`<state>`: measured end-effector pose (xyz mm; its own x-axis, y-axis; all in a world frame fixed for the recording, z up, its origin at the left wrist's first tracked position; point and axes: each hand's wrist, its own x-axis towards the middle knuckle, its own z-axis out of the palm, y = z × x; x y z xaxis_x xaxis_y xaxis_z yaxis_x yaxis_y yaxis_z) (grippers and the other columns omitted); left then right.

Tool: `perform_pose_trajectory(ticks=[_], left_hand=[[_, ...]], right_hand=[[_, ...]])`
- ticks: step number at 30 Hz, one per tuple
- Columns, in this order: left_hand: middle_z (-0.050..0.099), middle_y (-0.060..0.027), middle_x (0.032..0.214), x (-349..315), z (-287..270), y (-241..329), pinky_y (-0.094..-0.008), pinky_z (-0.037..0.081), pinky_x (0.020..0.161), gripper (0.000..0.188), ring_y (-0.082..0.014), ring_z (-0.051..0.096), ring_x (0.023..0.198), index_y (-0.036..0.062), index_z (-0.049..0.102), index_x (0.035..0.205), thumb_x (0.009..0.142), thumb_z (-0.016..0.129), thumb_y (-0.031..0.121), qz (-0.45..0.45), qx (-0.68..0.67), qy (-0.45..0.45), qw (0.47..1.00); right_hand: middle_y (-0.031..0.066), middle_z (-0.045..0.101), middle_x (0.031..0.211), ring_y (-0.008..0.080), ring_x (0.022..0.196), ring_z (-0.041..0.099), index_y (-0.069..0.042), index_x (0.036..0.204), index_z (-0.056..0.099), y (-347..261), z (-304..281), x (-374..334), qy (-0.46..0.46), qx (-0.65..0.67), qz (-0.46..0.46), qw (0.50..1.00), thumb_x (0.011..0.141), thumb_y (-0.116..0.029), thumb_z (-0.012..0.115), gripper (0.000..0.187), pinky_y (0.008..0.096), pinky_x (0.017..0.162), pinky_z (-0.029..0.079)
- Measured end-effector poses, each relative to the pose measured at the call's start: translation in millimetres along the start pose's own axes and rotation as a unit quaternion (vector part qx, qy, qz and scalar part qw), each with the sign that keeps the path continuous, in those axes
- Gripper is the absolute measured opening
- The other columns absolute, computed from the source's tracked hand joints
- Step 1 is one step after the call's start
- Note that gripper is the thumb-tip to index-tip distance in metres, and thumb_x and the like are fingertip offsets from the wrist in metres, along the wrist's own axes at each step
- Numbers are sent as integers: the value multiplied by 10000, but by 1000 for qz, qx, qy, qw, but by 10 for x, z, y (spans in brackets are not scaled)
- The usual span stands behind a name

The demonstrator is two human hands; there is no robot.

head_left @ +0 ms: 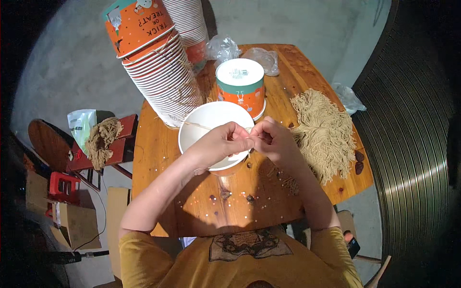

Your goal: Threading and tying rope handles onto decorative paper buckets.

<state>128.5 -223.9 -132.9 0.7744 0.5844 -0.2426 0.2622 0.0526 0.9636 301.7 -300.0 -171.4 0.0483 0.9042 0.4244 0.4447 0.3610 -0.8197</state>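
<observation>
– bucket (211, 126), the open white paper one, sits right under our hands, tipped a little toward us on the wooden table (158, 158), so the rim is easy to reach.

– and our left hand (222, 142)?

– curled over the near rim, fingers pinched shut on a thin tan string (199, 126) that runs across the mouth toward the far-left edge. we judge the pinch keeps it taut.

– our right hand (272, 141)?

– just beside the left, almost touching it, fingers closed down too; it seems to grip the same string's end, though we cannot tell exactly what lies between the fingertips.

– why is the yarn so near?

– the pile of tan strings (324, 132) lies just right of the right hand, likely so the next piece is a short reach. beyond our hands an upside-down orange bucket (241, 91) stands, and the tall leaning stack of buckets (161, 72) is off to the far left, out of the way.
</observation>
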Motion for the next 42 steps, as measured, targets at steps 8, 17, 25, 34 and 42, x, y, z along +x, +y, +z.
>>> perform_pose_trajectory(ticks=[8, 17, 25, 34, 42], left_hand=[[558, -5, 869, 18, 63, -82, -216, 426, 738, 270, -84, 518, 806, 37, 528, 1000, 811, 692, 139, 28, 19, 21, 999], [559, 5, 863, 13, -44, -119, -222, 427, 725, 167, -77, 509, 789, 49, 538, 953, 831, 644, 92, 23, 52, 19, 998], [510, -18, 745, -31, 65, -142, -268, 404, 645, 89, -110, 480, 713, 39, 533, 879, 808, 580, 65, 220, 350, 165, 895], [498, 1, 712, 25, 84, -194, -248, 411, 631, 124, -77, 456, 676, 30, 516, 881, 815, 605, 85, 161, 122, 98, 974], [497, -9, 692, 34, 53, -209, -249, 410, 607, 130, -80, 456, 658, 31, 492, 840, 825, 608, 88, 143, 133, 93, 976]], right_hand=[[2, 452, 763, 80, 645, 419, -29, 815, 552, -3, 0, -6, -12, 12, 33, 999, 827, -141, 611, 127, 236, 593, 364], [-1, 440, 758, 76, 653, 409, -31, 803, 552, -35, -10, -10, -22, 35, 52, 998, 824, -146, 618, 134, 233, 600, 355], [34, 474, 758, 113, 646, 459, -30, 794, 552, -63, -15, -10, -14, 22, 37, 999, 812, -142, 617, 131, 260, 605, 389], [62, 502, 766, 139, 646, 500, -32, 810, 553, -55, 11, -32, -6, -4, 24, 1000, 808, -154, 611, 135, 279, 613, 423], [62, 508, 772, 142, 652, 503, -28, 817, 556, -35, -6, -31, -12, 14, 36, 999, 821, -157, 602, 137, 279, 618, 425]])
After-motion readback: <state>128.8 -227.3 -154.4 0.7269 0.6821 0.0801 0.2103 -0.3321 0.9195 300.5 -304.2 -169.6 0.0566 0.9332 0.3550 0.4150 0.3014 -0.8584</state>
